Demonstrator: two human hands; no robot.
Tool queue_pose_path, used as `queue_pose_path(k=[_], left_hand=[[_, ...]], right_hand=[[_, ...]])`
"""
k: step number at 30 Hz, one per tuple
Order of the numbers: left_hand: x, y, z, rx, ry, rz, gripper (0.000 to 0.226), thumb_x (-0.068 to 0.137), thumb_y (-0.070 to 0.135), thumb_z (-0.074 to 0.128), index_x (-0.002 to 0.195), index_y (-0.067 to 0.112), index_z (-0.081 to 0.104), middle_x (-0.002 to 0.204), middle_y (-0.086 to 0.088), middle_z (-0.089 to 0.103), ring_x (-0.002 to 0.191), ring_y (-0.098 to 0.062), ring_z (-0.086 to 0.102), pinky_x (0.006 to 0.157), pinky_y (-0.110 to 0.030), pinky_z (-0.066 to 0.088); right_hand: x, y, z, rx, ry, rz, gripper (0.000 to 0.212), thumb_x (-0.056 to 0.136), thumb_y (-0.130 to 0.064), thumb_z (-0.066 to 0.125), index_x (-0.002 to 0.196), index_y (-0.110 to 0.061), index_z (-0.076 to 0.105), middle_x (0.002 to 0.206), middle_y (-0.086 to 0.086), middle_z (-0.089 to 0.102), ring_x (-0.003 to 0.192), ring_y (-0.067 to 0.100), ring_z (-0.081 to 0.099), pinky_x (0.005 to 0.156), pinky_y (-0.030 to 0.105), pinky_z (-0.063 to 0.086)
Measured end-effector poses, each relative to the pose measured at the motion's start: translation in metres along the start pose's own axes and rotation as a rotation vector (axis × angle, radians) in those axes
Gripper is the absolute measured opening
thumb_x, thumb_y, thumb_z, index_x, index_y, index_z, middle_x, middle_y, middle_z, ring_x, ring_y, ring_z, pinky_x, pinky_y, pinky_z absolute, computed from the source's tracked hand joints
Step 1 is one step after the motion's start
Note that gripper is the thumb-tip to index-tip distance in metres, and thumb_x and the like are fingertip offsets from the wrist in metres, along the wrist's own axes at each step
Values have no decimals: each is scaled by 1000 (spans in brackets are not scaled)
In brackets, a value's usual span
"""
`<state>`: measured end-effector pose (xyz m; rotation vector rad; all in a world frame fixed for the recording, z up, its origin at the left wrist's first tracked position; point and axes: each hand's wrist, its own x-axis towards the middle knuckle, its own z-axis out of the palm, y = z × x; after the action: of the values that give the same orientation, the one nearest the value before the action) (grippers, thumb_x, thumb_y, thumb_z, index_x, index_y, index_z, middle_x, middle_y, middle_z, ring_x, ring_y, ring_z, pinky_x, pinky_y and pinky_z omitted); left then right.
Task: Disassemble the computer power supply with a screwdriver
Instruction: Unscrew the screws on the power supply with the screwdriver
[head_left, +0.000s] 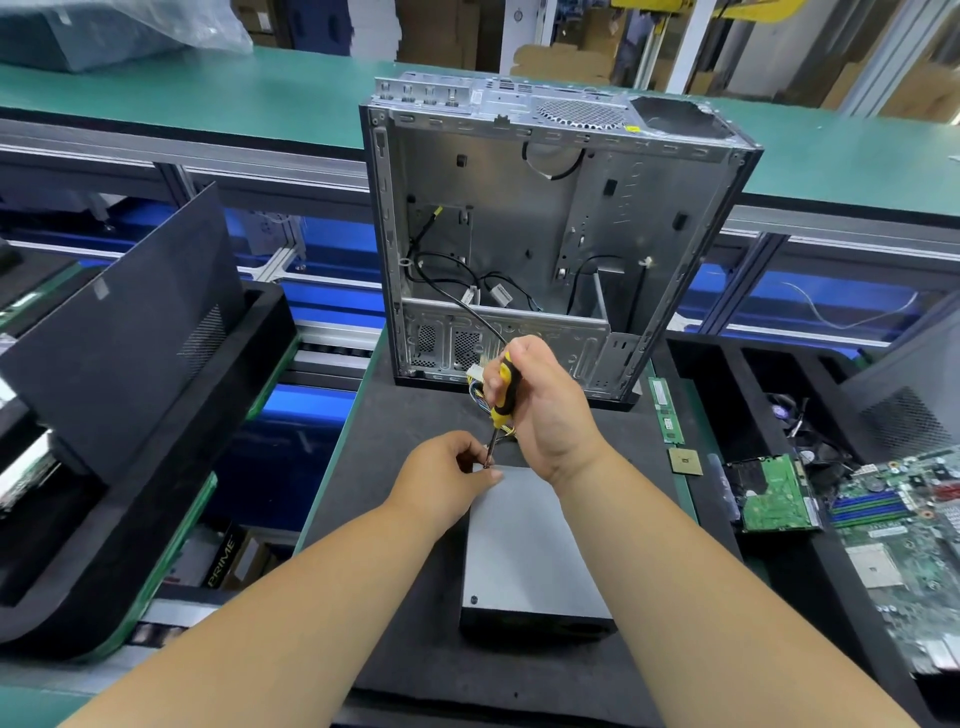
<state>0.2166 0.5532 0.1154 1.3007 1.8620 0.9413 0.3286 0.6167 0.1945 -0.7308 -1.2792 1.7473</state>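
Black foam mat (415, 597) on a green workbench, power supply (524, 551) laid at its middle.
Its far-left corner is pinched by the left hand (441, 483); the screwdriver (500, 402) (yellow-and-black handle) is gripped upright there by the right hand (545, 410).

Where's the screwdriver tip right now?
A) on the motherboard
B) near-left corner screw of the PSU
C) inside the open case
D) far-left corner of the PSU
D: the right hand holds the screwdriver upright with its tip at the far-left corner of the PSU, where the left hand pinches at the tip.
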Motion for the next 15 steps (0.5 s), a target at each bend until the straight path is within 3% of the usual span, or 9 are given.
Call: queue_pose_path(k=[2, 6, 9, 15], left_hand=[[0, 0, 0, 5, -1, -4, 18, 80, 28, 80, 75, 28, 63, 74, 5, 64, 63, -5, 51, 56, -13, 39], [-1, 2, -1, 22, -6, -1, 16, 81, 28, 79, 77, 27, 64, 73, 8, 63, 66, -6, 52, 59, -18, 39], [-1, 3, -1, 27, -12, -1, 16, 82, 28, 79, 77, 27, 63, 73, 8, 62, 65, -5, 52, 58, -17, 39], [-1, 2, -1, 38, -15, 10, 19, 82, 28, 78, 75, 29, 60, 69, 10, 57, 63, -4, 49, 58, -18, 37]], right_hand=[[0, -4, -1, -12, 4, 14, 18, 98, -26, 46, 82, -17, 46, 75, 0, 55, 65, 13, 51, 62, 21, 45], [0, -7, -1, -27, 42, 40, 26, 103, -17, 45, 81, -13, 59, 77, 0, 60, 70, 15, 57, 79, 36, 47], [0, -8, 0, 43, 66, 24, 30, 102, -14, 43, 79, -9, 62, 71, 1, 59, 68, 16, 55, 77, 35, 48], [-3, 2, 2, 56, 22, 2, 44, 108, -31, 29, 85, -10, 60, 63, 0, 46, 62, 12, 42, 65, 24, 39]])
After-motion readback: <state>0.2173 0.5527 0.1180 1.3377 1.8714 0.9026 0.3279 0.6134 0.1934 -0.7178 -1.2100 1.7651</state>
